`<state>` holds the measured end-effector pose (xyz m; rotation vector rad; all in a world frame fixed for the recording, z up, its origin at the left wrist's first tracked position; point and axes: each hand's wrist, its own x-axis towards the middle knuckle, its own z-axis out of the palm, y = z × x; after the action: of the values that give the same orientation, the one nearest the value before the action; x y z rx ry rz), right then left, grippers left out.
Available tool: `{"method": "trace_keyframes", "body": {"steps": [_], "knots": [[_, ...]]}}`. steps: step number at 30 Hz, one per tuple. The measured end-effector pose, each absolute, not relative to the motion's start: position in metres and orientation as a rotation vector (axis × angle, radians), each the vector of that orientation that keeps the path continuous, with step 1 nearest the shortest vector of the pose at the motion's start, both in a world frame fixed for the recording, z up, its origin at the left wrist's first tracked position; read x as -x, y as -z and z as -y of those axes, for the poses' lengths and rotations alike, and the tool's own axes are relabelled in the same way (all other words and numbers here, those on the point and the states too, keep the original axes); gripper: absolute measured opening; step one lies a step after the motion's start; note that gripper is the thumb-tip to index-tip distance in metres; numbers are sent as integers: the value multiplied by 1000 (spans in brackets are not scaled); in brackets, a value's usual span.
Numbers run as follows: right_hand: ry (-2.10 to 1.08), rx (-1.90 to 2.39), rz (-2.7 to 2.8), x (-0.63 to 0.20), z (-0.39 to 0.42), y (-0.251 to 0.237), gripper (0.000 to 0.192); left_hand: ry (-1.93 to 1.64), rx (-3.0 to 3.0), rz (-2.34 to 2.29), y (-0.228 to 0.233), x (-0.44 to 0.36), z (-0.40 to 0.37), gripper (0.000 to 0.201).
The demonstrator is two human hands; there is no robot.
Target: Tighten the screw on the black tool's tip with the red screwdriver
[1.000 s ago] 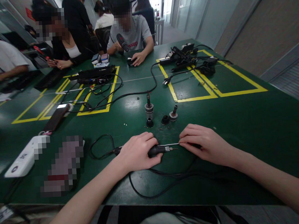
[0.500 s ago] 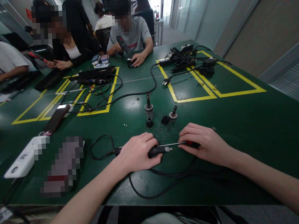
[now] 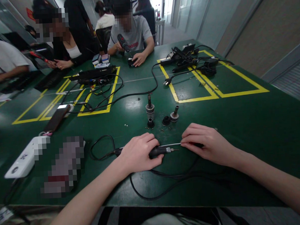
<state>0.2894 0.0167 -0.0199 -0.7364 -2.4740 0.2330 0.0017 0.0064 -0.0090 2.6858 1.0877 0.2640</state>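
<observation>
The left hand (image 3: 138, 153) is lying closed around the slim black corded rotary tool (image 3: 157, 151), pinning it flat against the green table (image 3: 241, 121) close to the near edge, so that the tool's small metal nose is pointing sideways toward the other hand and is being kept from rolling. The right hand (image 3: 207, 143) is resting just beside it with its fingertips pinched on a thin screwdriver with a silver shaft and a dark, partly red handle (image 3: 178, 144); the shaft is lying level with the tool's nose and its tip is meeting the front of the tool, though whether it is actually seated in a screw is too small to tell. Most of the handle is hidden under the palm.

The tool's black cable (image 3: 154, 189) is trailing in loose loops along the near edge, below both wrists, out of the way of the work. Just beyond the hands, toward the middle of the table, small dark round metal parts (image 3: 149, 108) are standing upright in a cluster, within reach yet well apart from the tool. Tiny specks, possibly screws, are lying near them.

At the far edge, other people are sitting with their own tools and cables.
</observation>
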Motion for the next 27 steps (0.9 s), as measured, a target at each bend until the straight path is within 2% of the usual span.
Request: {"method": "trace_keyframes", "body": {"steps": [6, 12, 18, 27], "knots": [[-190, 745, 2468, -288, -16, 23, 25, -265, -2699, -1079, 9, -1, -6, 16], [-249, 850, 2494, -290, -16, 20, 13, -289, -2701, -1077, 9, -1, -6, 15], [-278, 781, 2534, -292, -18, 18, 27, -278, -2696, -1085, 9, -1, -7, 16], [-215, 746, 2458, -291, -17, 22, 24, -260, -2707, -1079, 9, -1, -7, 17]]}}
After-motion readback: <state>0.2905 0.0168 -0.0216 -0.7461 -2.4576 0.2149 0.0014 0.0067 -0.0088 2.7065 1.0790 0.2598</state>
